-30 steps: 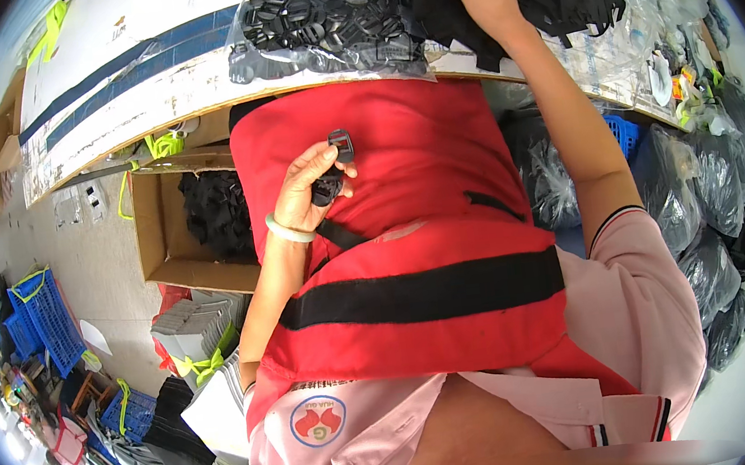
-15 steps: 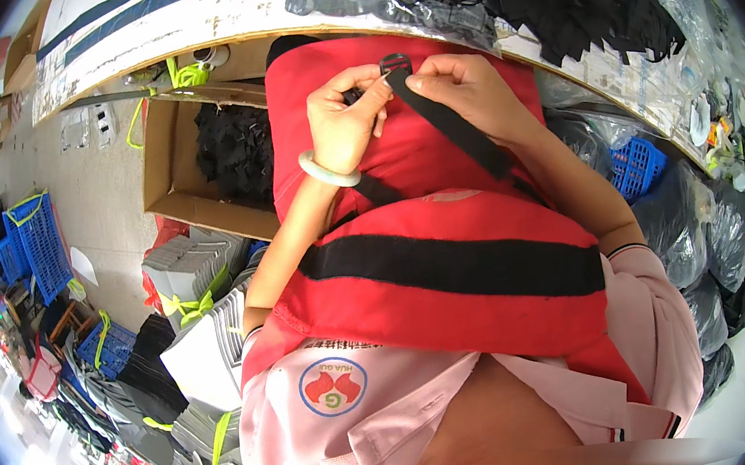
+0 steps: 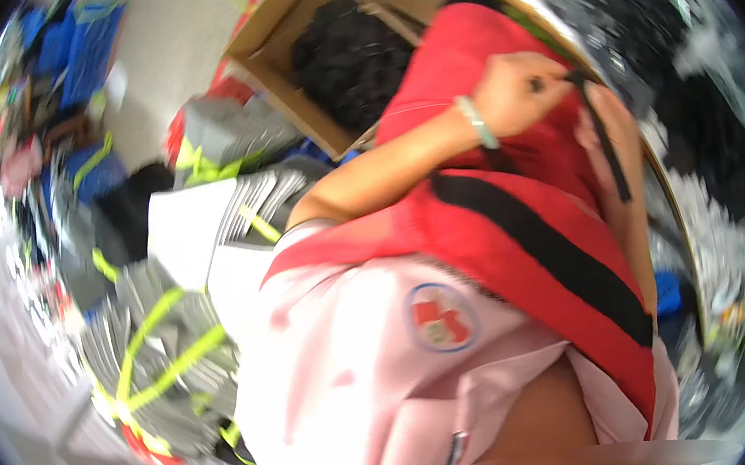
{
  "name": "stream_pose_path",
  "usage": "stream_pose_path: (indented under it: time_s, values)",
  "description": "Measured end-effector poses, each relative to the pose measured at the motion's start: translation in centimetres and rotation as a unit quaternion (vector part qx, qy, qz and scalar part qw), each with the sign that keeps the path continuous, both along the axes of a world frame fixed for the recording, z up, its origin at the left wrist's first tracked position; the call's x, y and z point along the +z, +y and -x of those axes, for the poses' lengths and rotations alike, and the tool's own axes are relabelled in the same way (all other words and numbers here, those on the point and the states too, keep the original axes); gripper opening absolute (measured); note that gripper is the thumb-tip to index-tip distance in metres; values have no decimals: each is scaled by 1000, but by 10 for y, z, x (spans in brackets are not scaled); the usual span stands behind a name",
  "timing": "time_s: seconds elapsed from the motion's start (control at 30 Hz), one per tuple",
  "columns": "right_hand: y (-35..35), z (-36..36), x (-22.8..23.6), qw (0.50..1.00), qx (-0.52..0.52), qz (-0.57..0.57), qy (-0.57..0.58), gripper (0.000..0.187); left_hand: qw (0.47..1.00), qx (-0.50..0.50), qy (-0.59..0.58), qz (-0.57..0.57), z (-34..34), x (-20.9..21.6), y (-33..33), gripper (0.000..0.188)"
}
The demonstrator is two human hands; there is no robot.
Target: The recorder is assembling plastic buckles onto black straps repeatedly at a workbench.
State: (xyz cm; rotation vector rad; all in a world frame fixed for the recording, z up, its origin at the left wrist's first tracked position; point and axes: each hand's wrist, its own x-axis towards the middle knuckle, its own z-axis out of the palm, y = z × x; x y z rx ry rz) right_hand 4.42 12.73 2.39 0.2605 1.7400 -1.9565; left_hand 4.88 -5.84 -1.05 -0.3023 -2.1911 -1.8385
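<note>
Head view: over the red apron (image 3: 428, 72), one black strap (image 3: 606, 140) is pinched by left hand (image 3: 516, 90) and right hand (image 3: 622, 124) together, probably for steadiness.

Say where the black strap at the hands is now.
In the head view, the strap is right of centre, toward the top, running from by the left hand's fingertips down across the right hand, near the red apron.

The left grip (image 3: 517, 95) is closed at the end of a black strap (image 3: 605, 137), near the right grip (image 3: 622, 123).
</note>
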Motion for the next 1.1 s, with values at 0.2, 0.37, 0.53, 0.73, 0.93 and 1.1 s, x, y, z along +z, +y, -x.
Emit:
stream_pose_path:
  time_s: [0.2,0.37,0.53,0.73,0.93,1.1]
  values:
    - [-16,11,-11,999,33,-6,-14,23,1000,-3,9,11,-18,-12,-16,14]
    - [-31,17,-11,989,129,26,-72,29,999,5,35,8,-33,-23,-35,17]
    - [-33,24,-8,983,160,14,-92,20,832,-26,-322,-451,-39,-15,-41,18]
    - [-70,15,-4,904,252,-212,274,14,776,-20,-384,-500,-45,-25,-51,18]
    - [-97,9,23,941,163,-143,262,14,843,58,-305,-439,-46,-8,-72,16]
    - [-117,25,10,947,209,-202,134,15,862,92,-284,-409,-46,-14,-80,15]
